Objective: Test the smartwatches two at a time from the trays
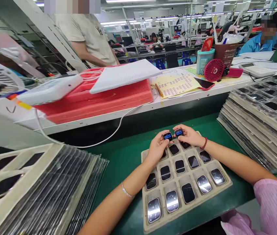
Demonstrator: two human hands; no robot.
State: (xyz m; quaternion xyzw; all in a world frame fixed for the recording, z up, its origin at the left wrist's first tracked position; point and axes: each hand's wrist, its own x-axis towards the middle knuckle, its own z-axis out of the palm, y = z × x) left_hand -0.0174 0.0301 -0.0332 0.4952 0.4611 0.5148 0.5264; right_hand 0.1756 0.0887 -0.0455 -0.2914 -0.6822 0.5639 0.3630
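Observation:
My left hand (158,145) holds a small square watch-like device (167,136) by its edges, its screen lit with blue and white lines. A second lit device (178,132) is pinched in my right hand (188,134), close beside the first. Both hands are over the far edge of a beige tray (175,218). Rows of similar devices with dark or reflecting screens lie in its compartments, among them a dark one (188,192) in the near row. My left hand partly covers one device in the far row.
Stacked trays stand at the left (52,182) and right (258,130) on the green work surface (121,156). A white cable (99,142) hangs from the shelf, which bears red foam (99,101), papers, a pink fan (214,70) and a phone. People are beyond it.

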